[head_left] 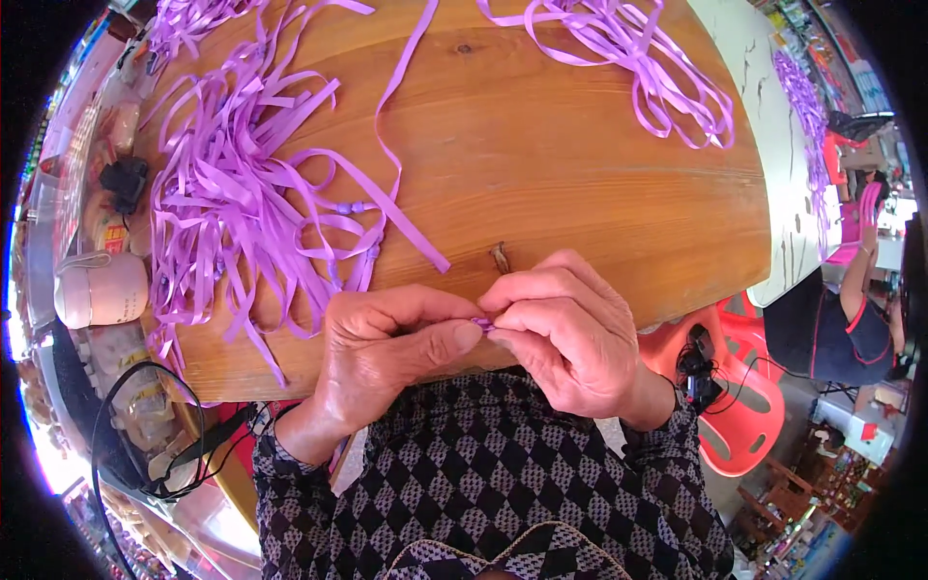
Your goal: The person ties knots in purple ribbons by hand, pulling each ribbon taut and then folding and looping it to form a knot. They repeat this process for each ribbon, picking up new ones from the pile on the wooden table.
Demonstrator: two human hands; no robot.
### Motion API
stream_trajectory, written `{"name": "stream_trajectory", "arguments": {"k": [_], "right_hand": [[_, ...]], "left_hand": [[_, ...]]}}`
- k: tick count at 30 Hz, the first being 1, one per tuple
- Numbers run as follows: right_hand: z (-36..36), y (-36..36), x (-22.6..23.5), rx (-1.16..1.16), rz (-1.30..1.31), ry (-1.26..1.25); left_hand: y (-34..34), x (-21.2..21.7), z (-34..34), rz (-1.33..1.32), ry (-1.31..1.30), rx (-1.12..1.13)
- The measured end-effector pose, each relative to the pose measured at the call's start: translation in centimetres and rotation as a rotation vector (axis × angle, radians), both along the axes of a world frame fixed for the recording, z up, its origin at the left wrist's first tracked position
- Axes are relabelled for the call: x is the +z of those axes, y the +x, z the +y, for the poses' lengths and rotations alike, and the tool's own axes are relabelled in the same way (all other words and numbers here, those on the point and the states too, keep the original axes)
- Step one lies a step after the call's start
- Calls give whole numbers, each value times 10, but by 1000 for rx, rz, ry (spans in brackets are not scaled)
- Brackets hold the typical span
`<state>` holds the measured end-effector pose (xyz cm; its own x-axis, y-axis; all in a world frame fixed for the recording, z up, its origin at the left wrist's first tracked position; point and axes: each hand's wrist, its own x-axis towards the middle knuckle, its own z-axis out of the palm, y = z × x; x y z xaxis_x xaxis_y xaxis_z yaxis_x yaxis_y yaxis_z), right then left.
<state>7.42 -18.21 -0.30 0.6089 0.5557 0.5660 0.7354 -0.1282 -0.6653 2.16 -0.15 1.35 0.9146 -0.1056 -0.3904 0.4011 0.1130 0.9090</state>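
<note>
Close to the table's near edge, my left hand (382, 343) and my right hand (580, 333) meet fingertip to fingertip. Both are closed in a pinch on a small bit of purple ribbon (482, 325); only a sliver of it shows, and the fingers cover the rest. Beyond my left hand lies a large tangled heap of purple ribbons (227, 179), with small purple beads (350, 208) on some strands. One loose ribbon end (425, 251) points toward my hands.
A looped ribbon bundle (643, 63) lies on the far right of the wooden table (580, 184). At left stands a pale round container (101, 290) near a black cable (97, 464). A marble-patterned surface (773, 193), a red plastic stool (744, 416) and another person (841, 329) are at right.
</note>
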Motion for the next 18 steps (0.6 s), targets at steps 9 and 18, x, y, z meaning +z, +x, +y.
{"name": "stream_trajectory", "arguments": {"k": [9,18], "right_hand": [[3,-1,3,-62,54,14],[3,1,-7,8,126,85]], "left_hand": [[6,4,-7,129,-185,78],[5,-6,-4,122,-198,2]]}}
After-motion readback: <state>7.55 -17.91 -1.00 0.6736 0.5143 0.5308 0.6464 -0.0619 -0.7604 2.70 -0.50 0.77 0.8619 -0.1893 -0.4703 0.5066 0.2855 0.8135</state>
